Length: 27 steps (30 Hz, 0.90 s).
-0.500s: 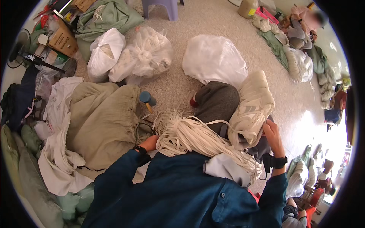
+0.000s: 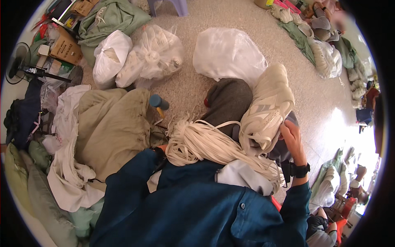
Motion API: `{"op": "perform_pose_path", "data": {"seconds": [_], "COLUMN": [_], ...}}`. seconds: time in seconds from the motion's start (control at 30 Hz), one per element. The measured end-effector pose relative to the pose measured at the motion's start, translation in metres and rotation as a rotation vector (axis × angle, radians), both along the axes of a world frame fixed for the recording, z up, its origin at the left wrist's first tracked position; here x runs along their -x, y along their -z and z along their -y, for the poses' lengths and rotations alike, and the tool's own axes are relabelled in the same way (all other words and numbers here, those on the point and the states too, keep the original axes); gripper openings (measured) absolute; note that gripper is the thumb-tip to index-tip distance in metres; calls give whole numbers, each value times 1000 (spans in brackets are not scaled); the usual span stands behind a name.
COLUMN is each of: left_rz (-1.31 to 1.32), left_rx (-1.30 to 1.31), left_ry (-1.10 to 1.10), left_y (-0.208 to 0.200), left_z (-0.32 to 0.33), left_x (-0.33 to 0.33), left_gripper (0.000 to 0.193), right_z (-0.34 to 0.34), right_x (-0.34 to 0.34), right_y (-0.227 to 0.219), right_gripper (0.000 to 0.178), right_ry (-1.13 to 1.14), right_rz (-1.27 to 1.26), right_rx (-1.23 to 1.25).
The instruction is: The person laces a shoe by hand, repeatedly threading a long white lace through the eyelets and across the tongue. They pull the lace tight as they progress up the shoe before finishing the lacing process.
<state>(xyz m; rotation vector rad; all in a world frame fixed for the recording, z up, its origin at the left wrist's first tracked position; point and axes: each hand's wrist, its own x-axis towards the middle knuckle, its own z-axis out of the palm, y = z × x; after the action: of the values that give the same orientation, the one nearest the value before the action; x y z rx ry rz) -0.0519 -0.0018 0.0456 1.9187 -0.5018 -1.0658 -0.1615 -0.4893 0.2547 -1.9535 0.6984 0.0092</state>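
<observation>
A thick bundle of cream shoelaces (image 2: 197, 142) lies across my lap. Against its left end sits my left hand (image 2: 164, 148), with its fingers hidden behind the laces. Beyond the bundle's right part, a cream sneaker upper (image 2: 268, 105) with a grey mark on its side leans on my grey-trousered knee (image 2: 230, 99). One loose lace loops over to its near end. At the upper's right edge my right hand (image 2: 293, 142) is closed, fingers curled and pinching that edge. A pale grey cloth (image 2: 242, 177) lies under the laces, close to my body.
On the left is an olive cloth sack (image 2: 113, 119), with a blue-capped tool (image 2: 159, 102) beside it. White plastic bags (image 2: 228, 51) stand on the floor ahead, and a purple stool (image 2: 173, 5) at the far edge. More shoe uppers (image 2: 325, 57) and other people are at right.
My left hand has slipped further behind the laces, so less of it shows. My right hand stays at the upper's edge. The whole view has shifted slightly.
</observation>
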Motion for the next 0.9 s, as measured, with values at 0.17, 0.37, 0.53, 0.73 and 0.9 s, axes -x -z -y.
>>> {"op": "perform_pose_path", "data": {"seconds": [0.17, 0.37, 0.53, 0.73, 0.9], "left_rz": [-39, -115, -200, -241, -195], "left_rx": [-56, -158, -276, -442, -528], "left_ry": [-4, -18, 4, 55, 125], "left_y": [-4, -6, 1, -1, -20], "left_z": [-8, -17, -12, 16, 13], "left_x": [-3, -11, -27, -65, -91], "left_gripper": [44, 44, 45, 45, 46], "right_z": [11, 35, 47, 66, 63], "right_x": [-3, -23, -51, -77, -72], "right_y": [-2, -19, -28, -27, -22], "right_gripper": [25, 24, 29, 26, 21], "right_ry": [-22, -123, -207, -351, -356], "right_rz": [-79, -298, -455, -391, -254], "right_rx": [-112, -223, -469, -513, -443]}}
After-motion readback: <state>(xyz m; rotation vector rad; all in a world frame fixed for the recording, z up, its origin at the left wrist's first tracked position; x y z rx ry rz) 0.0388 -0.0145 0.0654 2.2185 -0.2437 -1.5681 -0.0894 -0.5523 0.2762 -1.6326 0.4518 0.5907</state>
